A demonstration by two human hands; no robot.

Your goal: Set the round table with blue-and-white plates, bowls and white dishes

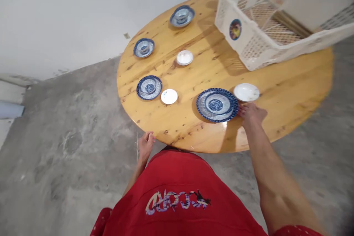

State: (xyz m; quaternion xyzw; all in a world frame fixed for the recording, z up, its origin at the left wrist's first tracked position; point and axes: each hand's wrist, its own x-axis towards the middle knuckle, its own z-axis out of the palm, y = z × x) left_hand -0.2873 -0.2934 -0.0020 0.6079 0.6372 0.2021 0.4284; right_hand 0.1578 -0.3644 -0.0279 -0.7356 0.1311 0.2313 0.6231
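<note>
My right hand [252, 113] reaches across the near side of the round table. Its fingers stretch left and touch the right rim of a large blue-patterned plate [203, 111]. On that plate rests a smaller blue-and-white dish or bowl [215, 104]. Just above the hand, a white oval dish [246, 92] sits beside the plate's rim. My left hand [146, 143] is at the table's front edge with its fingers curled in, and nothing shows in them. Nearest to it on the table is a small white dish [169, 96].
The wooden table [188, 132] carries more blue-patterned settings: a plate with a bowl [149, 87] at left, another plate [143, 48] behind it, and a third [181, 16] farthest back. Small white dishes [184, 57] lie mid-table. A white plastic crate [258, 49] covers the back right.
</note>
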